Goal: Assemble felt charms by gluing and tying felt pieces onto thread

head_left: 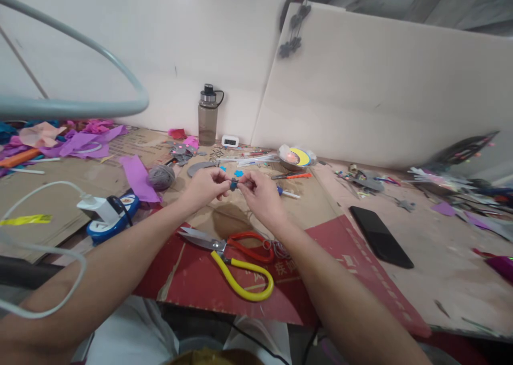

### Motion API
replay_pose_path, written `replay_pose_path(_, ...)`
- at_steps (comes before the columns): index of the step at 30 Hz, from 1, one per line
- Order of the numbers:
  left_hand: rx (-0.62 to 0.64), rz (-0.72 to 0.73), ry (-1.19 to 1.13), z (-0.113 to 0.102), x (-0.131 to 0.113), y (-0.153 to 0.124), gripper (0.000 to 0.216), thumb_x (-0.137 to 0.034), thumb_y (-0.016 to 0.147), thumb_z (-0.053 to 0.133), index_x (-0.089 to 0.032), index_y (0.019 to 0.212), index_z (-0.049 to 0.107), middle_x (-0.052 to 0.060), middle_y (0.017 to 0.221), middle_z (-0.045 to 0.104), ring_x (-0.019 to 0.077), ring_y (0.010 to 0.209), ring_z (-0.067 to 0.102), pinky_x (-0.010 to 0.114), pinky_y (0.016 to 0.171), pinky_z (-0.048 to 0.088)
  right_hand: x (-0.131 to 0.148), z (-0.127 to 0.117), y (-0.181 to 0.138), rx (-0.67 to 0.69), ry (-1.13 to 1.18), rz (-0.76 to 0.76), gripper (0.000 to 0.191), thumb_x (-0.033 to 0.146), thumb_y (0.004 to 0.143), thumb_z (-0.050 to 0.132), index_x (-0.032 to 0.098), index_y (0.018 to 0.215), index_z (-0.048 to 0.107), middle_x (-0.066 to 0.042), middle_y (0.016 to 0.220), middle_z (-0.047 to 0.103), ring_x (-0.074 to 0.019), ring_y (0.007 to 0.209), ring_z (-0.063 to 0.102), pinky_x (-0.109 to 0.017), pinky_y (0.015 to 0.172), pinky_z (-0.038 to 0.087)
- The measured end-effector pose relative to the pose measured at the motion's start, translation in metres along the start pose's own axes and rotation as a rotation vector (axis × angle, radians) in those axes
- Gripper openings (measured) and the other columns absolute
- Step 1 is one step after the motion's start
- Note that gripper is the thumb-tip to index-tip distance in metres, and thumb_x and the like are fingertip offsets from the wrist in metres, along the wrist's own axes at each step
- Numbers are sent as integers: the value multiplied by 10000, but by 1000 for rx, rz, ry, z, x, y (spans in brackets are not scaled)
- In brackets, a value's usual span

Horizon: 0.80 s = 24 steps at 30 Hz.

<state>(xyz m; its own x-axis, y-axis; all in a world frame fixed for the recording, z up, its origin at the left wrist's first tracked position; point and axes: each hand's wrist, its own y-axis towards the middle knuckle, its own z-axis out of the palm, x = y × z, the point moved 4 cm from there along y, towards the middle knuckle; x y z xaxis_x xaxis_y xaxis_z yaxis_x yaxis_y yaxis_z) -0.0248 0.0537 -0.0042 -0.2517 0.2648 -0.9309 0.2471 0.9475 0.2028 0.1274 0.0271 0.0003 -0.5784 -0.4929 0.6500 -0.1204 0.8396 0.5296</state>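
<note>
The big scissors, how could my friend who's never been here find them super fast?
Look at the table, then at the red sheet along its near edge. The big scissors lie mostly on it, blades pointing left, closer to the person than the left hand and right hand. Unlike the orange-handled tool farther back, they have one red handle and one yellow.

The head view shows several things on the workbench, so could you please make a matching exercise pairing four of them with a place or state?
1. Small piece
2. Scissors
3. Phone
4. Bottle

A. Upright before the white board
B. Black, lying right of the red cardboard
C. Between the left hand and right hand
D. One handle red, the other yellow

Pairs: 1-C, 2-D, 3-B, 4-A
</note>
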Motion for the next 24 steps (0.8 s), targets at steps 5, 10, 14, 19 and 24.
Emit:
replay_pose_path(5, -20, -6, -51, 2, -1, -1, 96, -204, 690, 635, -131, 742, 603, 2, 541, 623, 95, 445, 559, 202, 454, 460, 0, 0, -1, -26, 4, 41, 83, 231, 807, 585, 174, 751, 609, -5, 688, 601, -122, 618, 492, -258, 624, 374)
replay_pose_path(10, 11, -6, -97, 5, -4, -3, 68, -172, 707, 625, -139, 742, 577, -6, 532, 622, 94, 452, 574, 194, 460, 465, -1, 0, -1, -47, 15, 79, 101, 241, 812, 578, 171, 748, 615, 0, 666, 607, -118, 598, 503, -254, 612, 374)
replay_pose_path(14, 28, -21, -171, 7, -3, -2, 121, -190, 725, 654, -132, 806, 587, 4, 568, 644, 109, 502, 613, 210, 498, 498, 0, -1, -1, -60, 19, 85, 112, 238, 811, 575, 175, 722, 601, 0, 658, 606, -119, 593, 499, -253, 607, 370)
replay_pose_path(19, 70, -70, -290, 8, 2, -1, 215, -257, 726, 698, -107, 872, 648, 30, 683, 680, 119, 611, 657, 241, 598, 546, 1, -3, -1, -65, 0, 65, 135, 243, 828, 557, 180, 715, 594, -12, 677, 622, -129, 611, 504, -260, 620, 370)
replay_pose_path(24, 87, -100, -371, 9, 2, -3, 220, -269, 710, 714, -102, 841, 656, 38, 684, 683, 125, 625, 664, 258, 642, 557, 1, -3, 0, -65, -8, 69, 140, 241, 841, 539, 183, 727, 596, -24, 710, 637, -144, 655, 529, -270, 647, 375)
